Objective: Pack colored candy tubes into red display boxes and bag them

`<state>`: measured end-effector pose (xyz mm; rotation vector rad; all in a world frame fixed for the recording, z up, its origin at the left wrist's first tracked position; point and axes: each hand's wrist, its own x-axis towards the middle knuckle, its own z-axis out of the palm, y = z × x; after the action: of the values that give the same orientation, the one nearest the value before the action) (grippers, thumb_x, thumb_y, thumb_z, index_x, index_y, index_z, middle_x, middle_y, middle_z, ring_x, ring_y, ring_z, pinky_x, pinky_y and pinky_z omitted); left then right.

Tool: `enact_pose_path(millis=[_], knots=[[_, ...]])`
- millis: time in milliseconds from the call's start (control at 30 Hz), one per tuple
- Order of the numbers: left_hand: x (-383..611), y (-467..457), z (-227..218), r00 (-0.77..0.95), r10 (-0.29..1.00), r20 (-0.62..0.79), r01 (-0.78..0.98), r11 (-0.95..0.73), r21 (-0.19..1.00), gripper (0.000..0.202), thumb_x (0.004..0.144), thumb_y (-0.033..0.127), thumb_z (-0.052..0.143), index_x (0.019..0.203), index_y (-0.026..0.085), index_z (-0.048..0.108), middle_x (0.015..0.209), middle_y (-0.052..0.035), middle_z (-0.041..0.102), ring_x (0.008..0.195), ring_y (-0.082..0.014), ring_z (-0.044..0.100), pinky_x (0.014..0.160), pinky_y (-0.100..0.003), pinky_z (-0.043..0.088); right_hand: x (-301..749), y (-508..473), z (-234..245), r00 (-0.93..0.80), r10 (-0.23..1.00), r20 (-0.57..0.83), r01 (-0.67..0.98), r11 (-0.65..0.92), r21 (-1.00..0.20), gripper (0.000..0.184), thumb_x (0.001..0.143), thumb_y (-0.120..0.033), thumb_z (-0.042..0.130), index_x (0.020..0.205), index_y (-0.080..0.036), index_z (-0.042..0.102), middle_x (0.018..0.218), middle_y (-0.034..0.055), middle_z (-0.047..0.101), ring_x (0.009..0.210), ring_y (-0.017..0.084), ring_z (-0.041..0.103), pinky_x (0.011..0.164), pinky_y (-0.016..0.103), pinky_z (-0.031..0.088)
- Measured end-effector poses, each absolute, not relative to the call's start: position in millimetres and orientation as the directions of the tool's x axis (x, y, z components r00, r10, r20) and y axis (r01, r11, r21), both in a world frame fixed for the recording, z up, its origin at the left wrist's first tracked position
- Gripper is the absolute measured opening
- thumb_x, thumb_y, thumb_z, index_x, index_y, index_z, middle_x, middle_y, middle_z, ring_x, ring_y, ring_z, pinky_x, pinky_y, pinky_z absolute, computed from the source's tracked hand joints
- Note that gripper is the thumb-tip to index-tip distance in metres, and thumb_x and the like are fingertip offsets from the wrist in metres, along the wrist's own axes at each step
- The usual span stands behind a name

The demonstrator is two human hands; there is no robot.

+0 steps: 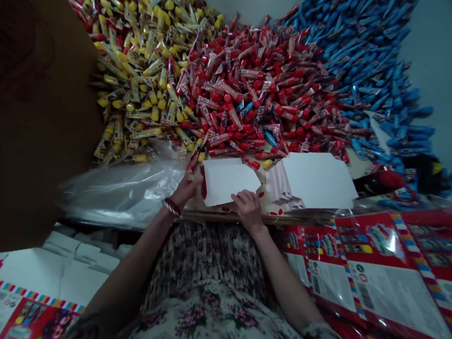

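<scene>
Fingers (242,196): right hand (249,210) bunched on white carton (225,179), six o'clock; left hand (188,189), nine, pinch unclear; seemingly aligning, next needing steadiness.

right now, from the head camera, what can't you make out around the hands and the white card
- Left hand's grip, head view: fingertips blurred and dark; hold on the card unclear.
- White card, head view: underside hidden by its own upper face.
- Red printed packages, head view: fine print too small, partly under glare.
- Brown panel, head view: cut off by the left edge, details lost in shadow.
</scene>
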<state>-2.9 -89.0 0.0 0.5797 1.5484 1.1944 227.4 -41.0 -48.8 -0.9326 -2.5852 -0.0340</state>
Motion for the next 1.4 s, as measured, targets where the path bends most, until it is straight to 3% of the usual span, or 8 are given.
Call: enact_pose_path(millis=[133, 233, 433, 800, 933, 1167, 1300, 1400], knots=[[13.1, -110.1, -4.8, -0.380, 0.923, -0.051, 0.488, 0.247, 0.837, 0.073, 0.069, 0.050, 0.069, 0.132, 0.017, 0.048, 0.125, -0.0150, 0.049, 0.119, -0.0323, 0.044, 0.103, -0.047, 0.033, 221.8, -47.4, -49.6, -0.796, 0.585, 0.155, 0.566, 0.810, -0.154, 0.025, 0.089, -0.009, 0.048, 0.105, -0.016, 0.065, 0.093, 0.0083, 0.062, 0.094, 0.019, 0.050, 0.091, 0.034, 0.037], [12.9, -102.3, -14.6, -0.353, 0.935, -0.042, 0.641, 0.274, 0.717, 0.066, 0.068, 0.032, 0.068, 0.128, 0.012, 0.050, 0.112, -0.0171, 0.055, 0.107, -0.0340, 0.052, 0.097, -0.049, 0.038, 217.0, -49.2, -44.3, -0.811, 0.584, -0.030, 0.575, 0.786, -0.227, 0.025, 0.090, -0.009, 0.046, 0.106, -0.014, 0.065, 0.096, 0.0106, 0.061, 0.095, 0.020, 0.050, 0.089, 0.034, 0.038], [-15.9, -93.1, -34.0, -0.383, 0.891, -0.244, 0.448, 0.410, 0.795, 0.046, 0.064, 0.015, 0.061, 0.110, 0.015, 0.059, 0.069, -0.0018, 0.061, 0.066, -0.0206, 0.059, 0.070, -0.032, 0.048, 205.8, -20.7, -26.7, -0.805, 0.555, -0.210, 0.591, 0.713, -0.377, 0.019, 0.087, -0.013, 0.053, 0.086, -0.016, 0.071, 0.092, 0.0082, 0.064, 0.084, 0.017, 0.055, 0.069, 0.025, 0.038], [25.5, -142.9, -31.5, -0.446, 0.706, -0.550, -0.297, 0.462, 0.835, 0.032, 0.057, 0.027, 0.078, 0.080, 0.017, 0.059, 0.063, -0.0015, 0.064, 0.058, -0.0177, 0.061, 0.060, -0.029, 0.050, 184.4, 60.9, -32.7, -0.853, 0.259, -0.453, 0.522, 0.391, -0.758, 0.027, 0.070, -0.034, 0.067, 0.078, -0.010, 0.073, 0.061, -0.0009, 0.062, 0.056, 0.009, 0.049, 0.054, 0.019, 0.035], [56.8, -131.8, -35.0, -0.388, 0.710, -0.587, -0.498, 0.375, 0.782, 0.044, 0.049, 0.036, 0.084, 0.079, 0.012, 0.063, 0.074, -0.0090, 0.069, 0.066, -0.0209, 0.066, 0.065, -0.033, 0.054, 186.9, 50.2, -22.7, -0.862, 0.284, -0.421, 0.501, 0.347, -0.793, 0.025, 0.071, -0.031, 0.065, 0.079, -0.009, 0.073, 0.065, 0.0000, 0.063, 0.058, 0.010, 0.050, 0.056, 0.020, 0.038], [63.0, -96.1, -39.8, -0.601, 0.560, -0.571, -0.628, 0.111, 0.770, 0.049, 0.042, 0.041, 0.083, 0.070, 0.013, 0.056, 0.062, 0.0006, 0.060, 0.056, -0.0130, 0.057, 0.055, -0.027, 0.053, 181.8, -10.1, -5.2, -0.783, 0.565, -0.259, 0.539, 0.409, -0.736, 0.017, 0.083, -0.023, 0.057, 0.090, -0.014, 0.071, 0.084, 0.0054, 0.065, 0.081, 0.017, 0.055, 0.078, 0.029, 0.042], [50.3, -98.3, -25.3, -0.633, 0.514, -0.579, -0.650, 0.053, 0.758, 0.044, 0.042, 0.033, 0.083, 0.071, 0.013, 0.057, 0.061, 0.0010, 0.060, 0.054, -0.0133, 0.057, 0.051, -0.026, 0.051, 197.4, -69.5, -18.3, -0.256, 0.939, 0.229, 0.554, 0.337, -0.761, 0.034, 0.085, -0.038, 0.059, 0.113, -0.019, 0.061, 0.111, 0.0113, 0.056, 0.108, 0.023, 0.049, 0.098, 0.040, 0.036], [45.3, -101.2, -7.9, -0.645, 0.514, -0.566, -0.657, 0.006, 0.754, 0.039, 0.044, 0.031, 0.082, 0.068, 0.014, 0.055, 0.062, 0.0008, 0.060, 0.058, -0.0137, 0.058, 0.055, -0.027, 0.053, 209.6, -96.2, -29.3, 0.273, 0.956, 0.107, 0.296, 0.022, -0.955, 0.064, 0.073, -0.051, 0.068, 0.123, -0.016, 0.048, 0.115, 0.0133, 0.052, 0.108, 0.023, 0.050, 0.093, 0.039, 0.044]])
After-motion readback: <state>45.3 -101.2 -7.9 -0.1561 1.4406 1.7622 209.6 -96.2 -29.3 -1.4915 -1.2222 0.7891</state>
